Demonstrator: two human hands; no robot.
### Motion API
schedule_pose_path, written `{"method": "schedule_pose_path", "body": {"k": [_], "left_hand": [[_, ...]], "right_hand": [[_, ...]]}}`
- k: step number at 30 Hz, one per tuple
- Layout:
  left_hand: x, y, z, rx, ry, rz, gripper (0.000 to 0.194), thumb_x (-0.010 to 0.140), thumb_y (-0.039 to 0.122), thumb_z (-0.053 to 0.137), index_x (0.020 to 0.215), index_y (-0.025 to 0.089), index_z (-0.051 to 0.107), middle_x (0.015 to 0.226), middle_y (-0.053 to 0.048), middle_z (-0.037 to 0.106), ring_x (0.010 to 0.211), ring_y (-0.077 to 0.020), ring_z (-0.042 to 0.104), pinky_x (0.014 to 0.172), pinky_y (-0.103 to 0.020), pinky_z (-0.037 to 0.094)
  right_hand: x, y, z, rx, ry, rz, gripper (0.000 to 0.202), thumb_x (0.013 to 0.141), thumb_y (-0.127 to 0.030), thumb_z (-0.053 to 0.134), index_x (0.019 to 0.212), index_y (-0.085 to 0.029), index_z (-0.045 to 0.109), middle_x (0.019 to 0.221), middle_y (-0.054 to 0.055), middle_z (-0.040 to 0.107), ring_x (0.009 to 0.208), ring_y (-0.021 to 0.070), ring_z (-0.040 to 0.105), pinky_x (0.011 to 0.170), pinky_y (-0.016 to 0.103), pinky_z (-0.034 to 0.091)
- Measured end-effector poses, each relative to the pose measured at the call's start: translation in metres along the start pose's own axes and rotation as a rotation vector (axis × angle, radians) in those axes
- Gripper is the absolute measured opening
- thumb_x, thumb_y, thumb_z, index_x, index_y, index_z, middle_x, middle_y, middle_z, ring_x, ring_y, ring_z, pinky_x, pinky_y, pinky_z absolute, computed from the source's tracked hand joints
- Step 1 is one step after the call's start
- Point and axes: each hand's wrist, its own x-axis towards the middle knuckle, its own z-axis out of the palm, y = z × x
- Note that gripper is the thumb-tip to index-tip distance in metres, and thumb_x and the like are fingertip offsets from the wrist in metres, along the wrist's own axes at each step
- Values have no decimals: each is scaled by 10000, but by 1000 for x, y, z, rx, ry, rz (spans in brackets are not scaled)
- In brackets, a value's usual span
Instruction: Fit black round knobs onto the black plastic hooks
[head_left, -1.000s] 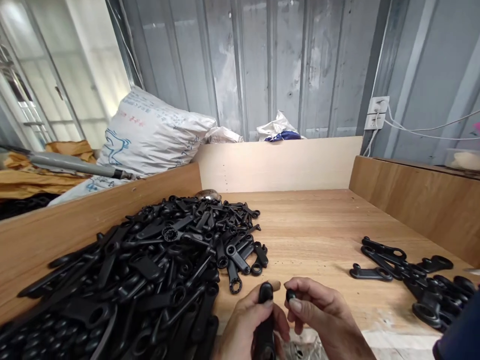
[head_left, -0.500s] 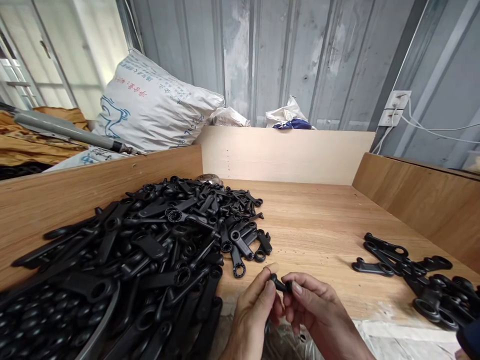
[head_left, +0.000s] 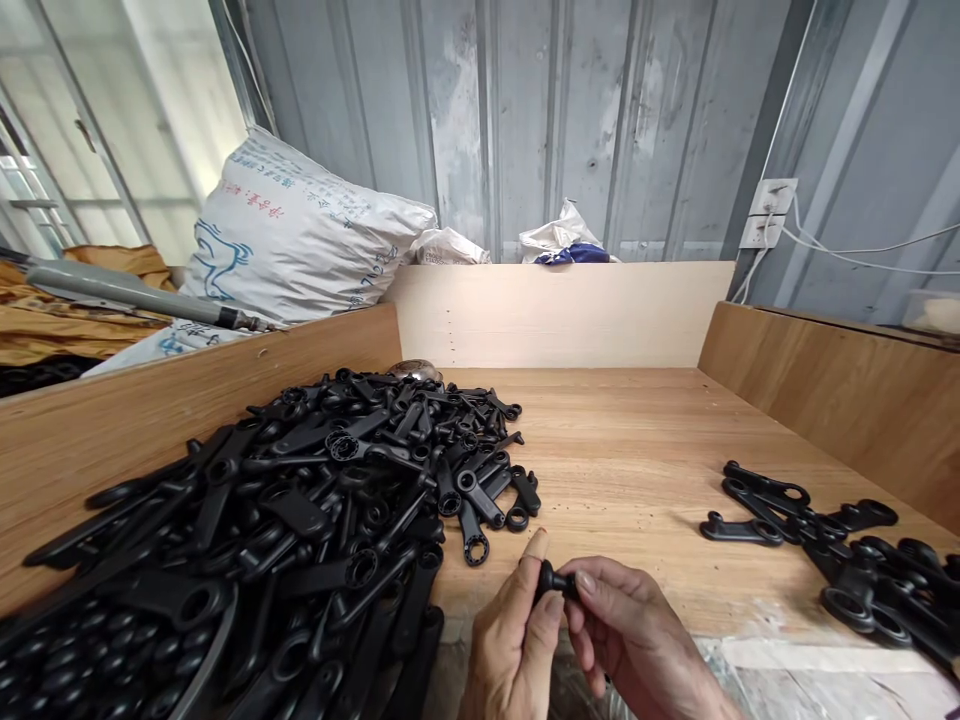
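Note:
Near the bottom centre, my left hand [head_left: 511,640] and my right hand [head_left: 637,620] grip one small black part [head_left: 556,582] between them. Its wider end lies between my left thumb and index finger, while my right thumb and fingers pinch the narrower end. Whether it belongs to a longer piece is hidden by the hands. To the left of my hands lies a large heap of black plastic arms with ring ends [head_left: 330,480]. A smaller group of similar black arms [head_left: 825,540] rests on the wooden tabletop [head_left: 615,450] at the right.
A container of round black pieces [head_left: 97,650] is at the lower left. Wooden boards [head_left: 562,315] edge the table. Behind the left board are a white sack [head_left: 300,225] and a grey tool [head_left: 127,290]. Sockets with cables [head_left: 771,212] hang at right.
The small black part has turned more level, its wider end now showing at my left fingers. The camera view has shifted slightly.

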Motion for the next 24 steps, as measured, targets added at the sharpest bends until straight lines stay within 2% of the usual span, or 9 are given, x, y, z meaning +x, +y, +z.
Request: {"method": "schedule_pose_path", "body": {"k": [2,4,6,11,17,21,24], "left_hand": [[-3,-7,3,35,15,27,538,842,574,421,1239,226,523,1120,-59,612,1063,-228,531,890,-293,449],[-5,-12,5,96,34,79,484,876,514,395,1260,239,497,1167,-52,591,1103,-226,514,935,-305,427],[-8,-14,5,187,32,172,442,908,439,367,1303,254,440,1127,-54,607,1096,-220,522,926,-309,434],[-10,-13,5,408,36,422,451,940,321,326,1385,276,273,1018,-77,637,929,-200,597,791,-298,478],[-8,-19,8,504,92,558,500,945,264,318,1416,276,150,969,-66,631,865,-186,604,737,-272,472],[0,-18,10,586,-8,483,419,951,299,272,1345,173,336,859,-75,624,780,-171,605,699,-271,483],[6,-8,7,722,-78,437,523,934,428,257,1317,86,356,1012,-146,616,928,-225,585,787,-354,487]], "right_hand": [[0,2,0,17,6,3,290,639,-348,792,726,-93,684,525,21,555,355,81,483,273,136,395],[-1,4,2,36,12,4,290,637,-348,793,703,-90,677,512,19,552,345,80,478,266,134,387],[-2,5,3,39,5,18,306,651,-367,781,652,-87,658,483,19,543,321,74,461,260,127,367],[-7,0,8,28,-26,95,394,634,-434,775,553,-92,596,411,29,532,274,70,433,256,119,313],[-7,2,12,-2,33,76,447,625,-515,737,569,-123,530,373,-4,481,260,49,367,272,130,260],[-1,-3,13,-391,156,7,479,639,-624,591,601,-167,452,445,-33,426,332,66,353,308,171,273],[4,-19,8,-640,211,-71,447,644,-621,517,605,-185,430,475,-36,400,387,85,364,371,201,311]]}}
